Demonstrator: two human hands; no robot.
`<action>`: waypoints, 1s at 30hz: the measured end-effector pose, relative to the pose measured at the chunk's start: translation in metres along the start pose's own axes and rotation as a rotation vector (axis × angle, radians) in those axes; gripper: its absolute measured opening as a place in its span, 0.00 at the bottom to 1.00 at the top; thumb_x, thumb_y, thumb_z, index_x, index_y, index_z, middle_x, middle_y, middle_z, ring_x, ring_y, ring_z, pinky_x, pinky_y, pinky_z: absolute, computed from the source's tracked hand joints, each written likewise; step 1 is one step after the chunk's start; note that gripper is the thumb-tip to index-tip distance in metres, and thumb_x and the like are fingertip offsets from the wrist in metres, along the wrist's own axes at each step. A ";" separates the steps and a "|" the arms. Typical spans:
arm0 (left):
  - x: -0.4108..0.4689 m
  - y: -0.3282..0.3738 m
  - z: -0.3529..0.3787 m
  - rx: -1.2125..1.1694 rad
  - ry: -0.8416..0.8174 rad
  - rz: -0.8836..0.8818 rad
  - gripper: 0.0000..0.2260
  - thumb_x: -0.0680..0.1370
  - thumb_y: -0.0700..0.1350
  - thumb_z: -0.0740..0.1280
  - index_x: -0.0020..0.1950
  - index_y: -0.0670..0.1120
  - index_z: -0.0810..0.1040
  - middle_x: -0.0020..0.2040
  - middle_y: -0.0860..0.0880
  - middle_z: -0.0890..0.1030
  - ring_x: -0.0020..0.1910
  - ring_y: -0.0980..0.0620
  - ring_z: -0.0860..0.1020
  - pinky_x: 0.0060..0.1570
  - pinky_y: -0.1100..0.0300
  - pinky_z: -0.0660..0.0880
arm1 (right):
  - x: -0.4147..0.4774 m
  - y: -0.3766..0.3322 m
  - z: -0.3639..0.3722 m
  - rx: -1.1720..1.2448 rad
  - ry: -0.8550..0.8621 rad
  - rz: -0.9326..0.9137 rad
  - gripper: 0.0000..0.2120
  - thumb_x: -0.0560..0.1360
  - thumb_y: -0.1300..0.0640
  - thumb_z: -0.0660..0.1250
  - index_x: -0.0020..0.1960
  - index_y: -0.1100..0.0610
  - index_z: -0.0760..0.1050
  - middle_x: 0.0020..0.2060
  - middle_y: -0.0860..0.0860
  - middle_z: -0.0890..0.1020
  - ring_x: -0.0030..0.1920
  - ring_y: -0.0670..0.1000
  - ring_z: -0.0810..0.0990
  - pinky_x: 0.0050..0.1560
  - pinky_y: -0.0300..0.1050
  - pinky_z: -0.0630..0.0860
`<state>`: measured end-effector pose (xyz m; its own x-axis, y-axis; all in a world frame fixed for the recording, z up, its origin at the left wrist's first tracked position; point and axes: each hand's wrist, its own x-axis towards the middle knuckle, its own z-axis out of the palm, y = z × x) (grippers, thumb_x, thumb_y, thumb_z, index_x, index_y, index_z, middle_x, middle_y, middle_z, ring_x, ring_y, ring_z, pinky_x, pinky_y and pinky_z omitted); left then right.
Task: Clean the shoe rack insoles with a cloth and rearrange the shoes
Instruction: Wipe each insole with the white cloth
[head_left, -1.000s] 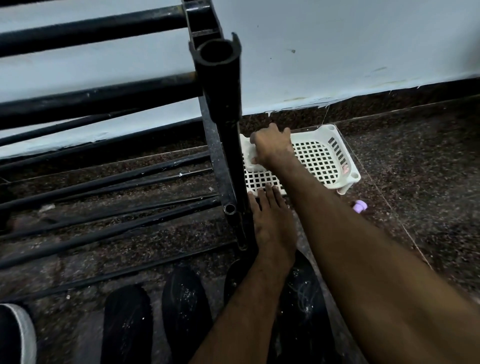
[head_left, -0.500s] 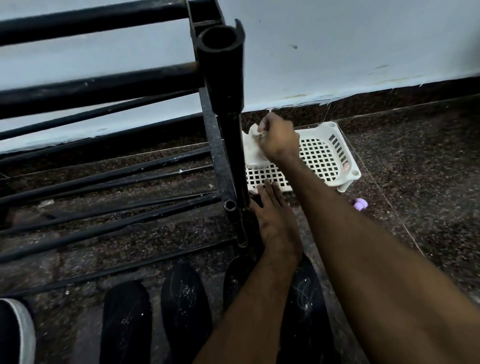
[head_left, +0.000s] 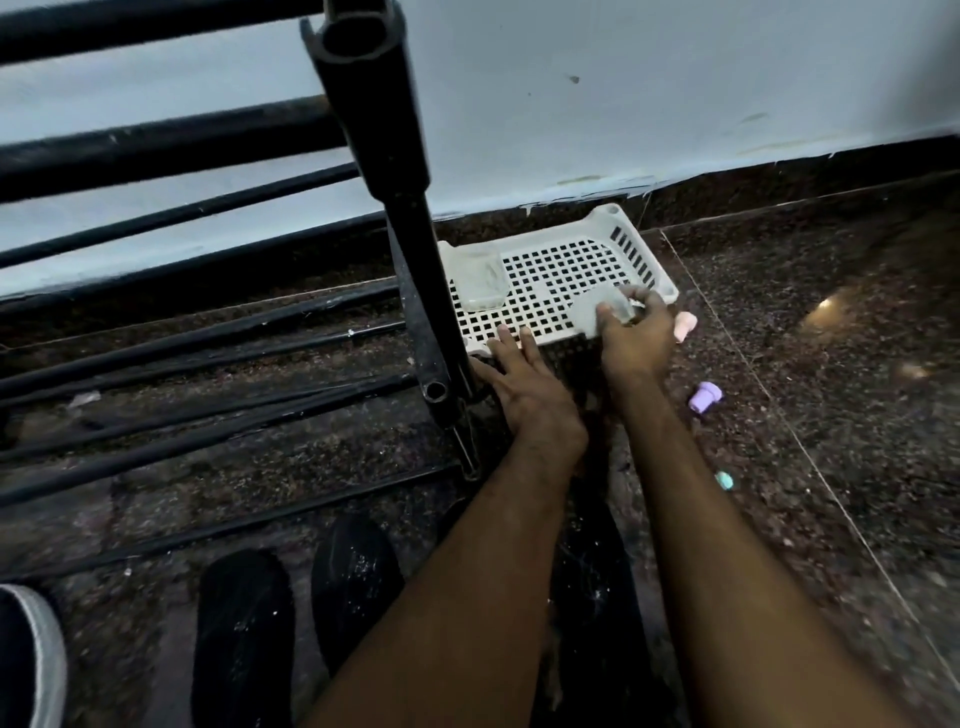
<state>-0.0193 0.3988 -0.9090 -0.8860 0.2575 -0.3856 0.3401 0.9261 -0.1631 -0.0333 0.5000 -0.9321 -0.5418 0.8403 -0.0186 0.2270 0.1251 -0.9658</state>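
My right hand (head_left: 634, 343) grips a small whitish cloth (head_left: 597, 312) over the front right part of a white perforated basket (head_left: 566, 265). Flat on the floor at the basket's front edge lies my left hand (head_left: 524, 389), fingers straight, beside the black shoe rack post (head_left: 395, 171). The rack's black bars (head_left: 197, 441) run to the left, with no shoes on them. Black insoles (head_left: 241, 639) (head_left: 356, 582) lie on the floor in front of the rack; a third one (head_left: 597, 587) is partly hidden under my forearms.
A pale translucent piece (head_left: 480, 283) rests in the basket's left part. Small purple (head_left: 704, 397), pink (head_left: 684, 326) and teal (head_left: 723, 480) objects lie on the speckled floor to the right. A dark shoe with a white rim (head_left: 31, 654) sits at bottom left. The wall (head_left: 623, 93) stands behind.
My right hand picked the cloth up from the basket's left part and carried it to the front right. The left hand has stayed flat at the basket's edge.
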 end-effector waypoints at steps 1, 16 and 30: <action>0.001 0.000 -0.001 -0.007 -0.006 -0.001 0.35 0.83 0.48 0.56 0.78 0.36 0.37 0.78 0.34 0.37 0.78 0.34 0.42 0.67 0.27 0.41 | -0.005 0.005 0.001 0.020 -0.013 0.002 0.13 0.73 0.63 0.71 0.57 0.60 0.77 0.52 0.55 0.81 0.53 0.54 0.80 0.57 0.43 0.76; -0.055 -0.029 -0.005 -0.441 0.396 0.384 0.31 0.79 0.42 0.62 0.79 0.39 0.54 0.80 0.40 0.53 0.78 0.41 0.55 0.74 0.46 0.60 | -0.038 -0.018 -0.059 0.209 -0.158 0.100 0.19 0.71 0.72 0.70 0.60 0.64 0.73 0.43 0.52 0.81 0.41 0.46 0.80 0.52 0.48 0.80; -0.210 -0.027 0.079 -0.921 -0.065 -0.122 0.16 0.79 0.41 0.61 0.65 0.37 0.71 0.64 0.37 0.73 0.62 0.35 0.73 0.60 0.49 0.70 | -0.203 0.065 -0.214 -0.315 -0.351 0.294 0.09 0.73 0.67 0.69 0.40 0.54 0.78 0.43 0.57 0.83 0.47 0.58 0.82 0.52 0.51 0.77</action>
<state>0.1825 0.2977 -0.8953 -0.8704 0.1539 -0.4677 -0.1631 0.8062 0.5687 0.2647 0.4510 -0.9360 -0.6438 0.6444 -0.4126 0.6114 0.1089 -0.7838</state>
